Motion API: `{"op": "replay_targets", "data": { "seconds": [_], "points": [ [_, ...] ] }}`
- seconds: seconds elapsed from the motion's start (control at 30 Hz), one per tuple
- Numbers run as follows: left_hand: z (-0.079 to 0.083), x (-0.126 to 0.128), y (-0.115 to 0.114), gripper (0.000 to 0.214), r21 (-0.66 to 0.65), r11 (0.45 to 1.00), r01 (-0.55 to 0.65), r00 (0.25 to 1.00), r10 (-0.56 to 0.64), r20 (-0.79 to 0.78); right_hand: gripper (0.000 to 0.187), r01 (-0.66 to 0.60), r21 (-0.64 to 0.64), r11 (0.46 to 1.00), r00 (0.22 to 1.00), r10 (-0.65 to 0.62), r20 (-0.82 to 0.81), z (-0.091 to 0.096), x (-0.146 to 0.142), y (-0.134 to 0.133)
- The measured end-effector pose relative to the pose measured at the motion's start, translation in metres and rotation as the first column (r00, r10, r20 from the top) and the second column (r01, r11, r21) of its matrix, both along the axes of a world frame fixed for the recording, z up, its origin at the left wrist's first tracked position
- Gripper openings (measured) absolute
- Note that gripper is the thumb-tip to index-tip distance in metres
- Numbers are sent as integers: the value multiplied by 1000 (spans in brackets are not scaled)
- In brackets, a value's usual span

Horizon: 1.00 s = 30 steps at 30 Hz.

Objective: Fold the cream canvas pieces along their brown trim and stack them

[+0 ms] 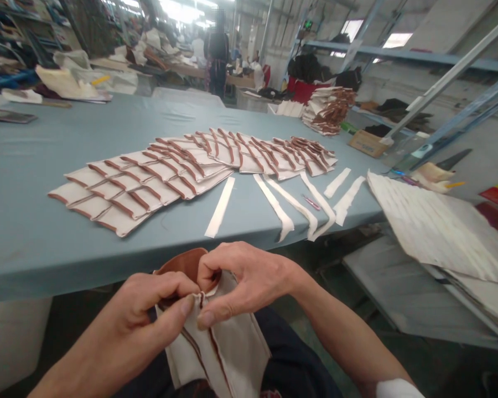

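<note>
A cream fabric piece with brown seams and a brown edge band hangs over my lap, below the table's front edge. My left hand pinches its upper edge between thumb and forefinger, left of the middle seam. Close beside it, my right hand grips the same edge, with bent fingers reaching behind and the thumb in front. Both thumbs lie near the top of the seam. A brown band curves up behind the fingers. The fingertips inside the piece are hidden.
Rows of overlapping cream pieces with brown edges cover part of the blue-green table. Several white strips and a small pink tool lie near its front edge. A stacked pile stands far right. A person stands in the background.
</note>
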<state>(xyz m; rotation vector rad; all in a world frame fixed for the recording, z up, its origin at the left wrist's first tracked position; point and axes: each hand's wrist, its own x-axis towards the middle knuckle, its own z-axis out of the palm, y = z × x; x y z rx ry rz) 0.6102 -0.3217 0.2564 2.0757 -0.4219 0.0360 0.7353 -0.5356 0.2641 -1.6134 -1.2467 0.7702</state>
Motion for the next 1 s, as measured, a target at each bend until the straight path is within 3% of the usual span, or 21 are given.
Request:
{"op": "replay_targets", "data": {
  "seconds": [0.2, 0.43, 0.53, 0.67, 0.8, 0.9, 1.0],
  "points": [
    [-5, -4, -14, 37, -61, 995, -75, 990, 67, -128, 59, 7, 4, 1000, 995, -6, -101, -6, 2, -7],
    [-29, -3, -16, 43, -247, 953, -176, 945, 92, -315, 46, -4, 43, 999, 985, 11, -172, -8, 2, -14],
    [-26, -3, -17, 41, -236, 958, -164, 949, 88, -304, 36, 16, 36, 999, 995, -13, -99, -7, -3, -16],
    [-10, -6, -19, 37, -153, 979, -132, 976, 101, -194, 22, 117, 56, 992, 989, -122, 88, -4, -17, -17],
    [-8, -10, -14, 38, -173, 984, -42, 987, 13, -163, 23, 151, 147, 977, 962, -180, 207, -4, -28, -12],
    [-18, -14, -7, 35, -249, 968, -25, 974, -33, -225, 30, 116, 125, 985, 975, -137, 176, -4, -26, -8],
    [-25, -16, -1, 34, -276, 960, -46, 964, -30, -265, 32, 22, 57, 998, 1000, -23, 18, -1, -19, -8]
  ]
}}
